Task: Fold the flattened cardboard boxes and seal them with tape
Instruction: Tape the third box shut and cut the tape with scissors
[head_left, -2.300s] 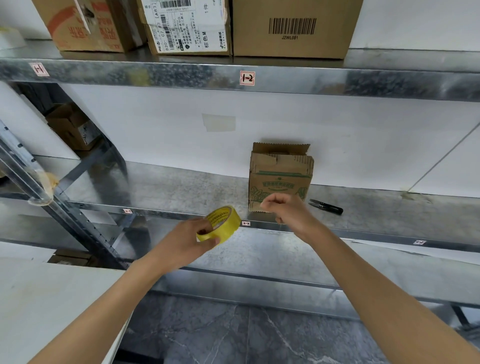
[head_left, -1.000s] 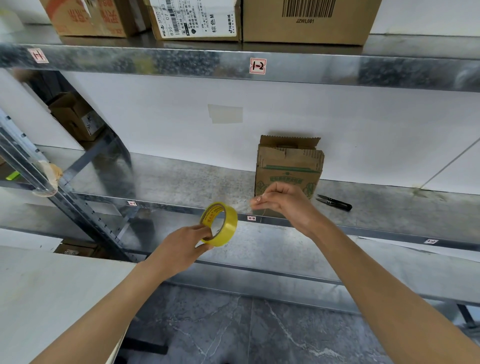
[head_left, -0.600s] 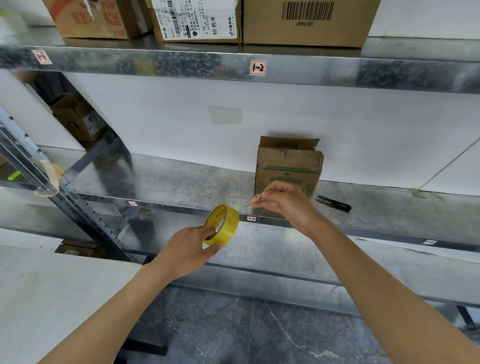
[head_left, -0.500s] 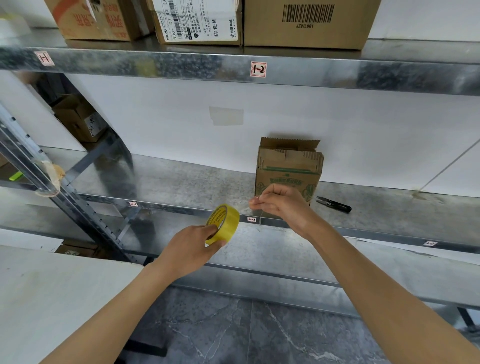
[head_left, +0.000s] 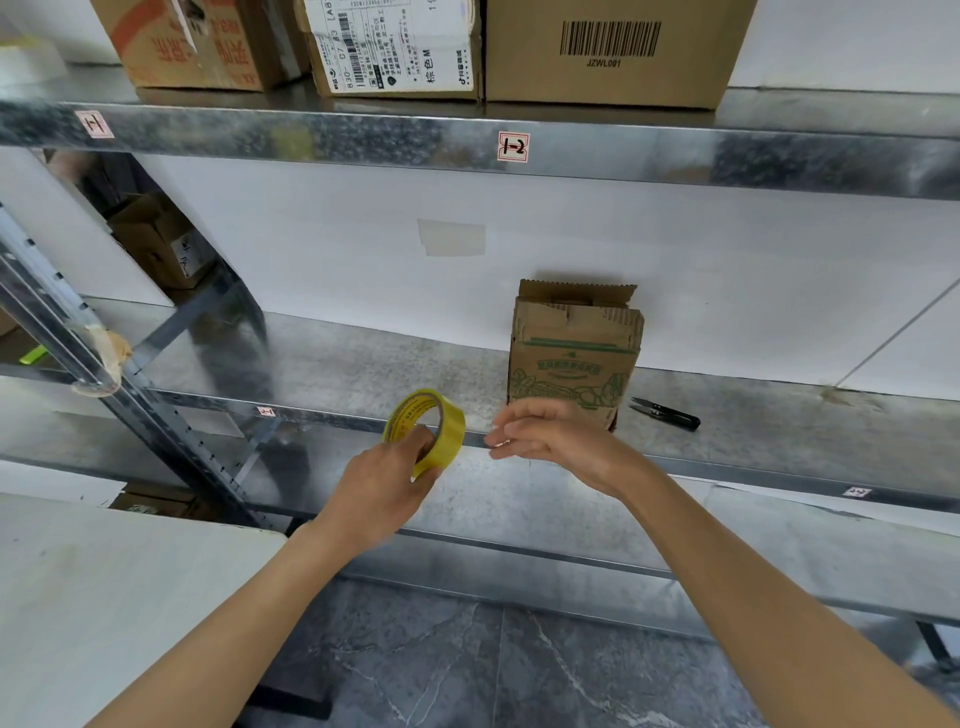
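Nearest me, the left hand (head_left: 384, 488) grips the yellow tape roll (head_left: 425, 431), thumb through the core and fingers curled round the rim, holding it on edge just in front of the shelf (head_left: 363, 374) lip. The right hand (head_left: 558, 441) hangs beside it, fingers loosely stretched toward the roll. Thumb and forefinger tips sit close, but I cannot tell if they pinch a clear tape end. To do this well, I'd say find the free end first, draw out a strip long enough to lap down both sides, and keep it taut so it doesn't fold on itself. Behind the hands, the small cardboard box (head_left: 571, 358) stands upright against the wall, top flaps raised and unsealed, with black snips (head_left: 667, 413) lying just to its right, handy for cutting
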